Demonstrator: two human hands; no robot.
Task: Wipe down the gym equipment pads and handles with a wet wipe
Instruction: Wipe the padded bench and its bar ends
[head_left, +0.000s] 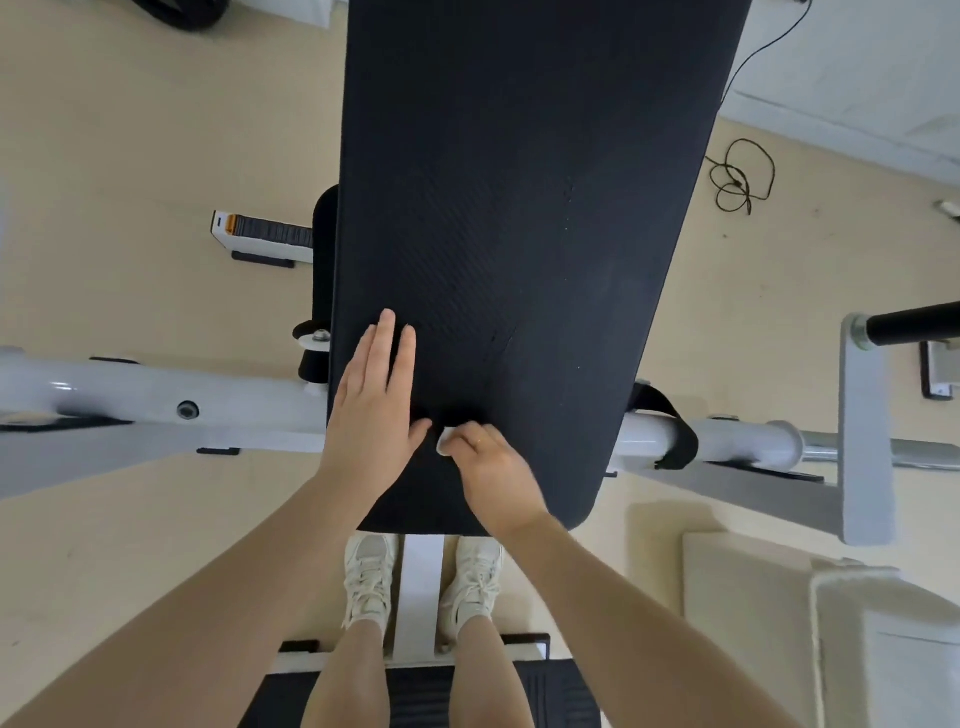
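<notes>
Nearest, two pale shoes (370, 582) are seen under the end of the black pad (519, 208). Just above, the right hand (491, 470) is closed around a small white wipe (444, 444), only a corner of which shows, so its dampness cannot be judged. Beside it, the left hand (371, 410) is laid flat and open on the pad, holding nothing. Firm, overlapping strokes should probably be drawn from this near end toward the far end, where the white frame (156, 395) and handles remain to be wiped.
</notes>
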